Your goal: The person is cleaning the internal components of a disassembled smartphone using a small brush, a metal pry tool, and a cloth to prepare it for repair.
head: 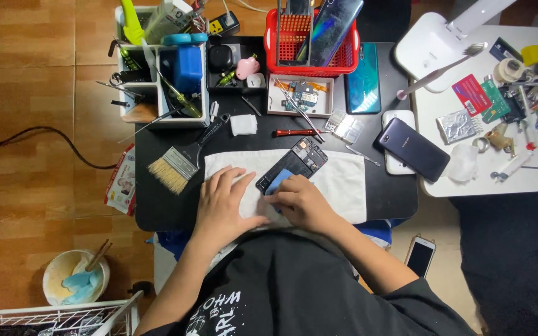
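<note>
An opened black phone (294, 163) with its back off lies tilted on a white towel (344, 183) spread over a black table (393, 199). My right hand (300, 202) presses a blue card-like tool (278, 182) against the phone's near end. Resting flat on the towel just left of the phone is my left hand (222, 202), its fingers spread and holding nothing.
A paintbrush (179, 163), a red screwdriver (294, 132), a white pad (243, 124), tweezers (362, 155) and a parts tray (300, 96) lie behind the towel. Tool bins and a red basket (311, 43) stand at the back. Two phones (412, 149) sit right; a cluttered white table (499, 106) adjoins.
</note>
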